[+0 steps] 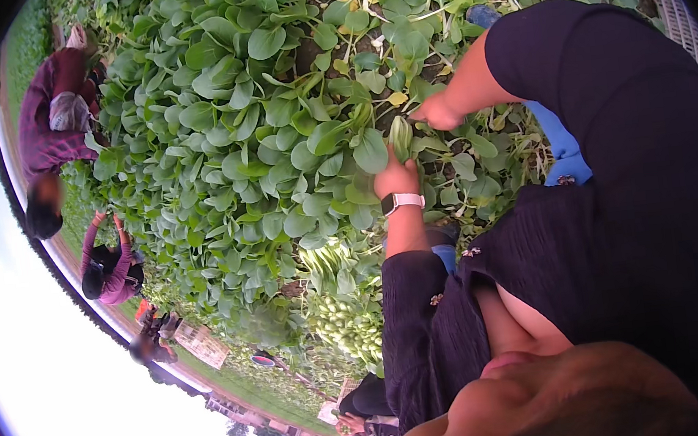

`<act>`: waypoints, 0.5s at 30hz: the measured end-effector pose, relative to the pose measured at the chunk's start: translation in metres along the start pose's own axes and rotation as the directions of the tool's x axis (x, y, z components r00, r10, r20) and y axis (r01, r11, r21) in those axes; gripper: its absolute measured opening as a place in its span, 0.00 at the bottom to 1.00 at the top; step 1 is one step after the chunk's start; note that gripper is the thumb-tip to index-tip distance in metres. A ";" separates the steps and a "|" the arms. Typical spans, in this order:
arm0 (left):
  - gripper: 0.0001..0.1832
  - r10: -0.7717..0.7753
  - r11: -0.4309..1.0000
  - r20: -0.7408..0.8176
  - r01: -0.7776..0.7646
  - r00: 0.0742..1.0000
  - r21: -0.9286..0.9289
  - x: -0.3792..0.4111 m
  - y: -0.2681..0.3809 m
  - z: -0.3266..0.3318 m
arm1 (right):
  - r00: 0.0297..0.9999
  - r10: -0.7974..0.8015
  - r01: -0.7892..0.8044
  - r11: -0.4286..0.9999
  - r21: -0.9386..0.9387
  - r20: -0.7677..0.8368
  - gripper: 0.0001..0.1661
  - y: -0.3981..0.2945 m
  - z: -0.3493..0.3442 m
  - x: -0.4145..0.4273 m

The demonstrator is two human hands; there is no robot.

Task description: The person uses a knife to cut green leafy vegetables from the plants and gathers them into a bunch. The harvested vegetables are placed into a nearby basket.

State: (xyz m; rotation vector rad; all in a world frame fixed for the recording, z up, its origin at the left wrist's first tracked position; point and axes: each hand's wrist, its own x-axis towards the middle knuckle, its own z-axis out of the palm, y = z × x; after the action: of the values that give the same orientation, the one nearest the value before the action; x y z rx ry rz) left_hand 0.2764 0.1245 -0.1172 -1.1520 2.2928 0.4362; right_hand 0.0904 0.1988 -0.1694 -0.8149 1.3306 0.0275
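My left hand (pixel 397 178), with a pink-banded watch on its wrist, is closed around a bok choy (pixel 401 137) with pale green stems. Just beside the stems is my right hand (pixel 442 112), its fingers curled low over the plants. A small dark thing shows at its fingertips, too small to name, and whether the hand grips it is unclear. Broad green leaves (pixel 370 152) spread next to my left hand. Yellowed leaves (pixel 398 98) and loose leaves lie on the soil near my right hand.
Dense leafy greens (pixel 222 161) stand ahead. Piled bok choy (pixel 348 326) lies on my left, and a pale plastic crate (pixel 679 23) is on my right. Several people work farther off, one in a plaid shirt (pixel 37 139). Another crate (pixel 201 344) stands in the field.
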 end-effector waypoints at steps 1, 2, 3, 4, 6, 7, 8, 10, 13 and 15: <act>0.27 0.008 1.000 -0.033 -0.009 0.999 -0.024 -0.001 -0.002 0.001 | 0.999 -0.029 0.029 0.999 -0.020 -0.026 0.36 0.005 0.008 0.006; 0.25 0.024 0.999 -0.059 -0.026 0.998 -0.036 0.001 -0.005 0.001 | 0.994 -0.092 0.088 0.994 -0.068 -0.052 0.36 0.009 0.011 0.013; 0.24 0.006 0.999 -0.095 -0.010 0.995 -0.045 -0.001 -0.015 -0.001 | 0.983 -0.171 0.162 0.978 -0.128 -0.062 0.35 0.005 0.014 0.024; 0.22 0.035 0.997 -0.104 -0.041 0.994 -0.061 0.000 -0.011 0.001 | 0.978 -0.194 0.181 0.972 -0.150 -0.075 0.35 0.018 0.018 0.039; 0.21 0.013 0.995 -0.046 -0.018 0.999 -0.097 0.001 0.001 0.004 | 0.973 -0.209 0.189 0.965 -0.184 -0.097 0.35 0.043 0.030 0.077; 0.21 0.036 0.992 -0.018 -0.037 0.999 -0.118 0.005 0.017 0.002 | 0.979 -0.177 0.156 0.971 -0.182 -0.105 0.34 0.066 0.039 0.099; 0.21 0.070 0.986 0.030 -0.065 0.997 -0.153 0.006 0.037 -0.004 | 0.989 -0.129 0.110 0.973 -0.201 -0.079 0.33 0.089 0.038 0.113; 0.22 -0.022 0.990 0.016 0.024 1.000 -0.141 0.009 0.010 -0.008 | 0.989 -0.136 0.115 0.959 -0.259 -0.065 0.26 0.038 0.024 0.088; 0.19 -0.005 0.983 -0.037 -0.002 0.999 -0.185 0.003 -0.026 -0.010 | 0.966 -0.052 0.113 0.965 -0.236 0.253 0.23 0.024 0.005 0.023; 0.16 0.094 0.909 -0.029 -0.098 0.995 -0.405 -0.004 -0.027 -0.020 | 0.979 -0.138 0.140 0.990 -0.005 0.150 0.18 0.043 -0.015 -0.018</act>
State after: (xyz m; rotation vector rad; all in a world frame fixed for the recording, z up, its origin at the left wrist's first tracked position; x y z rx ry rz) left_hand 0.2939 0.1007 -0.0998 -1.2323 2.3380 0.9868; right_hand 0.0530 0.2294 -0.1759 -0.9006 1.1311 -0.0112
